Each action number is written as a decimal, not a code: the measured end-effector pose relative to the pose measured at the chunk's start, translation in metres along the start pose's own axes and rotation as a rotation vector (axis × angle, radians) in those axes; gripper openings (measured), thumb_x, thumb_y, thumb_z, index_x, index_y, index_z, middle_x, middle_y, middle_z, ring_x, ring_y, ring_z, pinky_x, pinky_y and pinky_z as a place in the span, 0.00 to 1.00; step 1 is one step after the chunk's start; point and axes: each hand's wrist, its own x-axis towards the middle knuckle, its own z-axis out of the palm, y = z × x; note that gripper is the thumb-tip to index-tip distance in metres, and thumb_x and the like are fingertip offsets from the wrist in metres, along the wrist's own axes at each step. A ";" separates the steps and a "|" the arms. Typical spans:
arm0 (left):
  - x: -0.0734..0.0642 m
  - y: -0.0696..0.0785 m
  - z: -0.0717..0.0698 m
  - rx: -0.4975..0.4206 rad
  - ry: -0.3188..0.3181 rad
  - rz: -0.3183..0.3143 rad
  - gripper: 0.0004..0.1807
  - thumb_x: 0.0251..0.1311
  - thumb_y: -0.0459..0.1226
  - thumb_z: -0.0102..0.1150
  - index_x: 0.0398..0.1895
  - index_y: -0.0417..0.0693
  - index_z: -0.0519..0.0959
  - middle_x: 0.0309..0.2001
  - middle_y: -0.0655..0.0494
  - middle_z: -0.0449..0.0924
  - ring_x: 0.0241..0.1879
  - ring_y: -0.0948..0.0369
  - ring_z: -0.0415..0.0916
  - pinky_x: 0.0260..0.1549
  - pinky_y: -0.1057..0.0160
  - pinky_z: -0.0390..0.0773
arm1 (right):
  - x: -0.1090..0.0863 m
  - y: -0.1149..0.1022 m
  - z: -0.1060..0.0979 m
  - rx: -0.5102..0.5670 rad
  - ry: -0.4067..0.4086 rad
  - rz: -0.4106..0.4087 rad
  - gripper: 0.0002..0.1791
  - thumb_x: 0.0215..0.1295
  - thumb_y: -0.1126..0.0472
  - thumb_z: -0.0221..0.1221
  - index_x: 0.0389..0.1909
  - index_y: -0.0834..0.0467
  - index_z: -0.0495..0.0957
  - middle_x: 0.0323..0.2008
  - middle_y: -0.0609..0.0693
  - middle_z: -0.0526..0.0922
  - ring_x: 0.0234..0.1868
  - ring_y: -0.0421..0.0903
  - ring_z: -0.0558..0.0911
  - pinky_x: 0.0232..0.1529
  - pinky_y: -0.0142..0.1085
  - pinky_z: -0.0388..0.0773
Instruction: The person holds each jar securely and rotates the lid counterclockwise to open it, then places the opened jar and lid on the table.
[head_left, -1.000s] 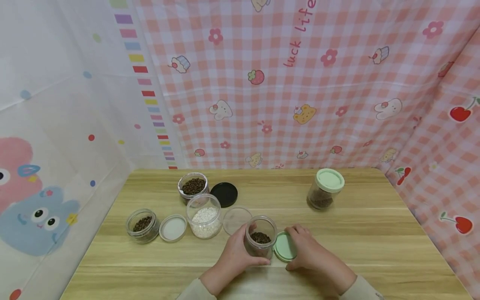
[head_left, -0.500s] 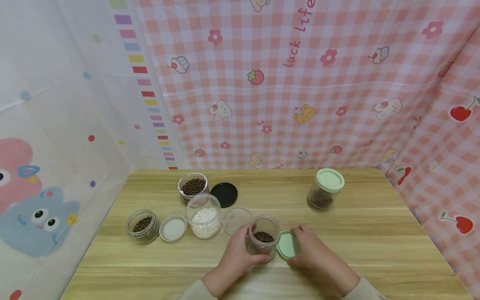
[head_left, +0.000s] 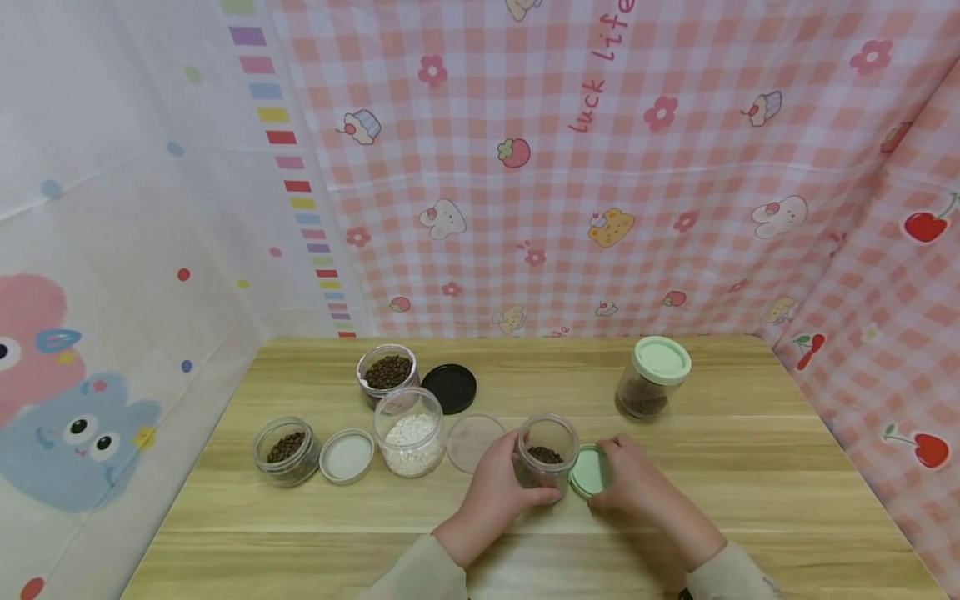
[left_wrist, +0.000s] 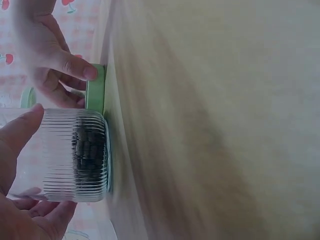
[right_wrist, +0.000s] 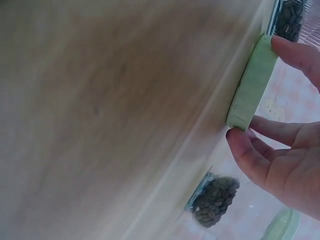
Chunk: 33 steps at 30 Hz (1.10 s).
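My left hand [head_left: 491, 492] grips a clear ribbed jar [left_wrist: 57, 155] from its left side, fingers behind it and thumb in front. Dark coffee beans [head_left: 545, 455] cover the bottom of this uncovered jar, which stands upright on the table. Just right of it, a pale green lid [head_left: 590, 472] lies on the tabletop with its hollow side up. My right hand [head_left: 637, 479] holds that lid by the edge, between thumb and fingers, as the right wrist view shows. Jar and lid are side by side, almost touching.
A green-lidded jar [head_left: 649, 379] stands at the back right. Leftward are uncovered jars of beans [head_left: 288, 471] [head_left: 386, 396] and one of white flakes [head_left: 411, 467]. A white lid [head_left: 347, 457], a black lid [head_left: 450, 389] and a clear lid [head_left: 472, 442] lie among them.
Both hands have slid the jar and the green lid together toward the right and a little farther back on the table. Their grips stay the same.
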 end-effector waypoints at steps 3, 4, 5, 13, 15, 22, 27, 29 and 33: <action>0.007 0.002 0.003 0.003 0.003 -0.016 0.49 0.34 0.46 0.79 0.64 0.46 0.66 0.59 0.52 0.73 0.61 0.54 0.68 0.62 0.49 0.66 | 0.004 0.004 -0.002 -0.005 0.005 0.004 0.48 0.31 0.57 0.77 0.57 0.73 0.69 0.51 0.65 0.72 0.49 0.58 0.74 0.50 0.54 0.75; 0.009 0.002 0.004 0.006 0.007 -0.018 0.49 0.34 0.46 0.79 0.64 0.46 0.66 0.59 0.52 0.72 0.61 0.54 0.68 0.62 0.50 0.67 | 0.005 0.005 -0.002 -0.006 0.007 0.008 0.48 0.32 0.57 0.77 0.57 0.73 0.68 0.51 0.65 0.72 0.49 0.58 0.74 0.51 0.54 0.75; 0.012 0.002 0.005 0.012 0.011 -0.023 0.49 0.34 0.46 0.79 0.64 0.46 0.66 0.59 0.52 0.72 0.61 0.54 0.68 0.62 0.50 0.67 | 0.007 0.006 -0.003 -0.007 0.010 0.011 0.48 0.33 0.57 0.76 0.57 0.73 0.68 0.51 0.65 0.72 0.49 0.59 0.73 0.51 0.54 0.75; 0.032 0.003 0.014 0.006 0.041 -0.011 0.47 0.35 0.44 0.79 0.63 0.43 0.67 0.57 0.48 0.73 0.59 0.55 0.69 0.61 0.52 0.69 | 0.017 0.013 -0.004 0.013 0.044 0.024 0.47 0.40 0.55 0.75 0.58 0.76 0.66 0.52 0.69 0.70 0.52 0.63 0.71 0.51 0.57 0.73; 0.037 0.003 0.015 0.008 0.050 -0.005 0.47 0.35 0.44 0.79 0.62 0.43 0.67 0.57 0.48 0.73 0.58 0.55 0.69 0.60 0.52 0.69 | 0.019 0.013 -0.005 0.011 0.051 0.033 0.47 0.41 0.55 0.74 0.58 0.76 0.65 0.52 0.70 0.69 0.52 0.65 0.71 0.52 0.57 0.72; 0.051 0.006 0.015 0.005 0.079 -0.040 0.46 0.35 0.42 0.79 0.62 0.42 0.67 0.56 0.49 0.73 0.59 0.54 0.69 0.60 0.53 0.70 | 0.032 0.009 -0.006 -0.074 0.065 0.040 0.46 0.42 0.53 0.73 0.56 0.78 0.67 0.49 0.71 0.70 0.49 0.65 0.73 0.50 0.56 0.73; 0.059 0.006 0.013 0.021 0.111 -0.050 0.47 0.35 0.41 0.79 0.62 0.40 0.67 0.56 0.48 0.74 0.59 0.53 0.70 0.60 0.53 0.70 | 0.041 0.004 -0.006 -0.135 0.049 0.059 0.44 0.44 0.50 0.73 0.53 0.78 0.69 0.47 0.70 0.70 0.47 0.64 0.73 0.48 0.55 0.74; 0.062 0.007 0.012 0.024 0.118 -0.053 0.47 0.35 0.41 0.79 0.62 0.40 0.67 0.56 0.48 0.74 0.59 0.53 0.70 0.60 0.53 0.70 | 0.044 0.003 -0.006 -0.145 0.036 0.070 0.43 0.45 0.50 0.72 0.53 0.77 0.69 0.47 0.69 0.70 0.47 0.64 0.73 0.48 0.54 0.74; 0.067 0.008 0.011 0.029 0.133 -0.058 0.46 0.34 0.40 0.80 0.61 0.39 0.68 0.56 0.47 0.75 0.58 0.52 0.71 0.60 0.54 0.70 | 0.052 0.002 -0.007 -0.145 0.004 0.092 0.42 0.47 0.49 0.71 0.53 0.77 0.69 0.49 0.70 0.69 0.50 0.65 0.71 0.50 0.54 0.73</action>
